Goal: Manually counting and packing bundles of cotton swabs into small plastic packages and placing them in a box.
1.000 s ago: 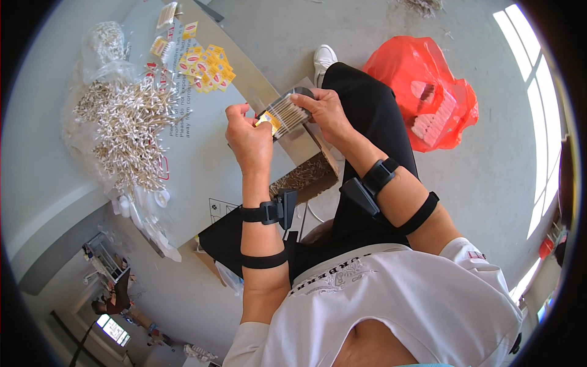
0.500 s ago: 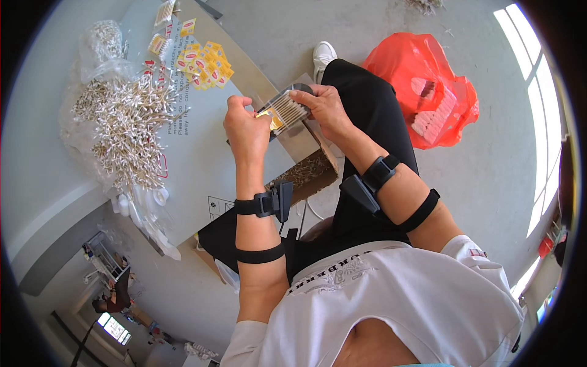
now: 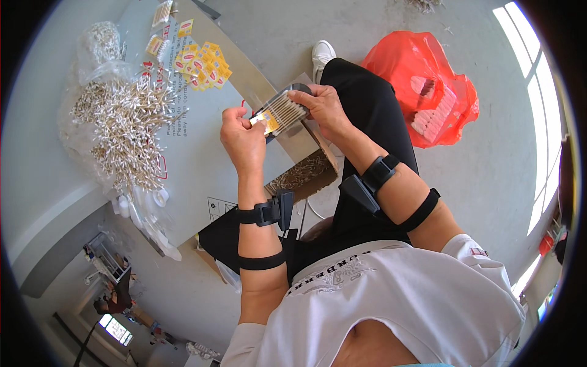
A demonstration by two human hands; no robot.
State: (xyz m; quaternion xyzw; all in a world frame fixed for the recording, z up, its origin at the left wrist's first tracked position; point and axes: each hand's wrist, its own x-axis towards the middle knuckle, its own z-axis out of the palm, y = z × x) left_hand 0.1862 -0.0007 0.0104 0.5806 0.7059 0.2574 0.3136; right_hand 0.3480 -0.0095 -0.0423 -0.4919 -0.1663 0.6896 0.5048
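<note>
Clear swab packet (image 3: pixel 282 112) between both hands, long axis slanting up-right

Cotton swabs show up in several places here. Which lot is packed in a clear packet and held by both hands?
The flat clear packet of swabs, gripped between the left hand and right hand. The others lie loose in a heap on the table and in the cardboard box.

Your left hand (image 3: pixel 243 137) sits slightly higher and closer to table edge than a second ago. Clear packet of cotton swabs (image 3: pixel 282 112) now tilts more, far end raised toward right hand (image 3: pixel 326 105). Yellow label (image 3: pixel 269 121) at left fingertips shows more.
</note>
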